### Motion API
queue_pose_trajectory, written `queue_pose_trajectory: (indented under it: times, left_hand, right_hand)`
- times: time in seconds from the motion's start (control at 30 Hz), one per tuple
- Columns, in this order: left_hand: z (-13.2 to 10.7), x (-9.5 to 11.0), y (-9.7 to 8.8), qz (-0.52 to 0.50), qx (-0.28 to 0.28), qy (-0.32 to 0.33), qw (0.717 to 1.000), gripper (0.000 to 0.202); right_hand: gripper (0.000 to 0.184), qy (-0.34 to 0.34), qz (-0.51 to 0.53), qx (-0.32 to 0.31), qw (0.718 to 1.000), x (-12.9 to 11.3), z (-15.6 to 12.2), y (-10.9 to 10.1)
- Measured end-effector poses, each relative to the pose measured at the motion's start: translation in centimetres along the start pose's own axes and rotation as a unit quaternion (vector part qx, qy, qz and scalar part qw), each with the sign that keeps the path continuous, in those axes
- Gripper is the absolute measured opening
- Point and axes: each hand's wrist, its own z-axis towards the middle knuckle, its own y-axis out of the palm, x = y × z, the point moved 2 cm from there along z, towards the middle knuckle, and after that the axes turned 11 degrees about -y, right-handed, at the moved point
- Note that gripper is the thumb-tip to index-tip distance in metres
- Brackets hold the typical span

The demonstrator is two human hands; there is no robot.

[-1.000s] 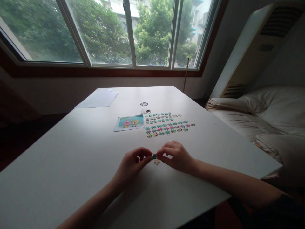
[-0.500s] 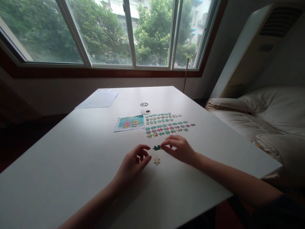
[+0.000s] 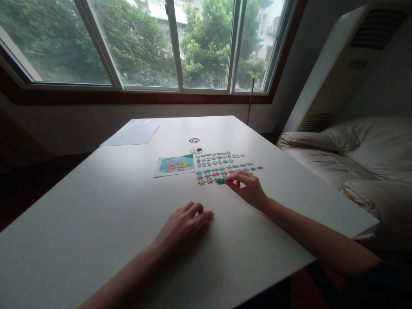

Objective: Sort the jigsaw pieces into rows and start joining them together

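Note:
Between thumb and fingertips, my right hand (image 3: 248, 187) pinches a dark green puzzle piece (image 3: 220, 182) at the near edge of the rows of puzzle pieces (image 3: 215, 174). Those rows hold many small pieces in teal, pink and yellow, spaced apart. Closer to me, my left hand (image 3: 186, 221) rests low over the white table, its fingers closed on a pale puzzle piece (image 3: 211, 216) that is mostly hidden beneath them. Left of the rows lies a printed cartoon picture (image 3: 175, 165).
Two round flat discs, one (image 3: 194, 140) behind the other (image 3: 196, 150), lie beyond the picture. A white sheet (image 3: 131, 134) is at the table's far left. The table (image 3: 96, 214) reaches toward a window; a sofa (image 3: 315, 159) stands to the right.
My right hand has moved forward with the green piece to the rows. My left hand has shifted right and closed over the pale piece, which lay uncovered before.

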Motion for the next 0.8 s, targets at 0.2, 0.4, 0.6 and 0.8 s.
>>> queue_pose_trajectory:
  times: [0.2,0.4,0.6,0.8]
  left_hand:
    - [-0.2,-0.45,-0.2,-0.017,0.013,-0.015,1.0,0.012]
    - [-0.29,-0.71,-0.24,-0.024,0.032,-0.03,0.999,0.013]
    - [-0.24,-0.72,-0.41,-0.025,0.028,-0.013,0.999,0.016]
    - [-0.27,-0.65,-0.37,-0.001,0.029,-0.012,0.999,0.021]
  right_hand:
    - [0.009,0.012,0.014,0.006,1.0,0.32,-0.17,0.17]
    - [0.009,0.019,0.017,0.003,1.0,0.26,-0.13,0.18]
    - [0.01,0.02,0.014,0.001,1.0,0.17,-0.05,0.18]
    - [0.012,0.021,0.009,-0.022,1.0,0.04,-0.09,0.36]
